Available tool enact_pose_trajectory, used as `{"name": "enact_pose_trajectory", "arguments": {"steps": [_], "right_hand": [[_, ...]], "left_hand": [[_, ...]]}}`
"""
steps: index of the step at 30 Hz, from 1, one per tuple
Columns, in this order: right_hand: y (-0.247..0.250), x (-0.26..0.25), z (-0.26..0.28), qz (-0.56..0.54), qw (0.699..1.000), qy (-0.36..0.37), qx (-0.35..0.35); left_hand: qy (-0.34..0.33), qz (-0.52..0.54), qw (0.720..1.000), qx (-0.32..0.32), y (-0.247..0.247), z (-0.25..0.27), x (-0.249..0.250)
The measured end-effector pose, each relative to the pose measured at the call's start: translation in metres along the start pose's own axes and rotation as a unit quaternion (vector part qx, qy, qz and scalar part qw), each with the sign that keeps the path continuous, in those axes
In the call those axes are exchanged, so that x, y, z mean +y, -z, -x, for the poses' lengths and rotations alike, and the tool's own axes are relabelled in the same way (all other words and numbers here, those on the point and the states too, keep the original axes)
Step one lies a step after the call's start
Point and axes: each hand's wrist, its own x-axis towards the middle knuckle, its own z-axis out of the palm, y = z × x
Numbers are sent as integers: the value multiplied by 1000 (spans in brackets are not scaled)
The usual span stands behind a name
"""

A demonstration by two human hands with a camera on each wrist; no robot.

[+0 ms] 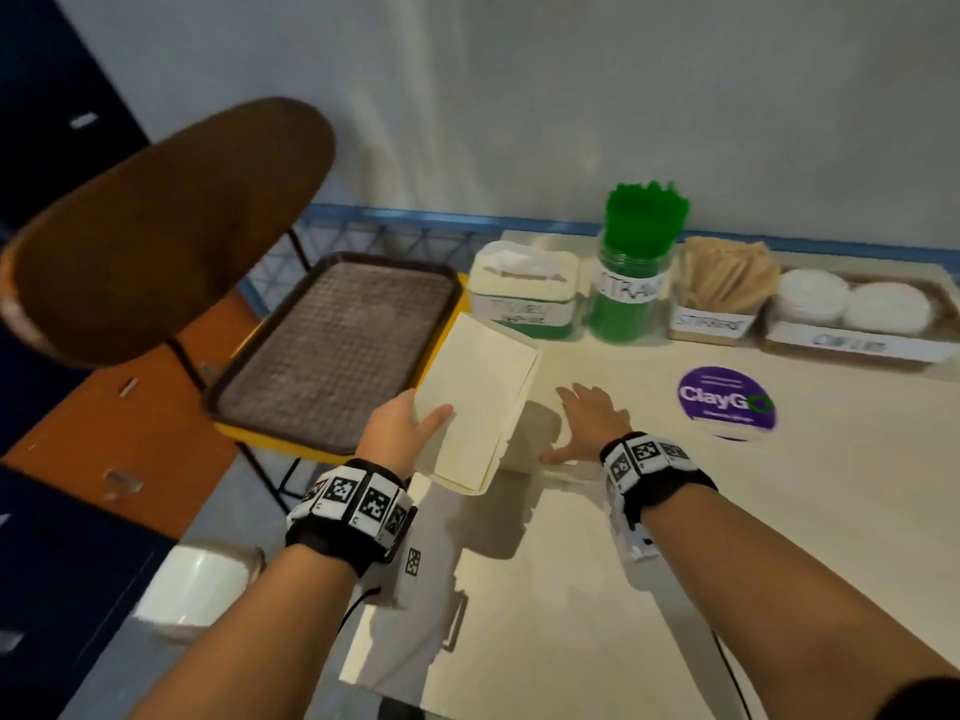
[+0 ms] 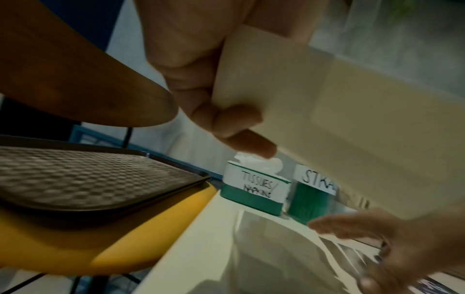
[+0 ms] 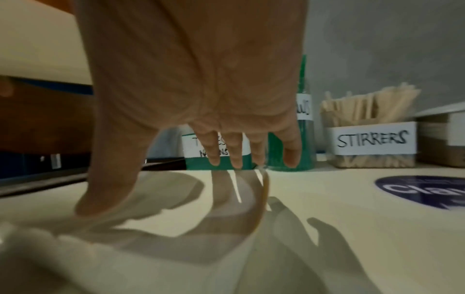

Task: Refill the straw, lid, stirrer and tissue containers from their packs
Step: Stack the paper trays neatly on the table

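My left hand (image 1: 400, 433) (image 2: 201, 69) grips a stack of cream tissues (image 1: 478, 402) (image 2: 327, 109) by its near end, thumb on top, lifted and tilted above the table's left edge. My right hand (image 1: 582, 423) (image 3: 201, 89) is spread open, palm down, over a crumpled clear plastic wrapper (image 3: 176, 228) (image 2: 276, 248) on the table. Along the back wall stand the green tissue container (image 1: 524, 298) (image 2: 254, 191), the jar of green straws (image 1: 628, 283), the stirrer box (image 1: 722, 298) (image 3: 372, 139) and the tray of white lids (image 1: 852, 309).
A brown textured tray (image 1: 337, 350) lies on a yellow stool left of the table. A brown chair back (image 1: 156, 226) stands further left. A purple round sticker (image 1: 727, 402) is on the tabletop. A white roll (image 1: 192, 584) sits low at the left.
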Motion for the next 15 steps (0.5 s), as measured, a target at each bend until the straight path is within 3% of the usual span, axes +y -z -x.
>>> {"name": "enact_pose_trajectory", "arguments": {"steps": [7, 11, 15], "right_hand": [[-14, -18, -6, 64, 996, -59, -12], [-12, -48, 11, 2, 999, -47, -12], [-2, -120, 38, -160, 986, 19, 35]], "left_hand": [[35, 31, 998, 32, 43, 10, -64], [41, 66, 996, 48, 78, 20, -107], [57, 112, 989, 73, 127, 38, -162]]}}
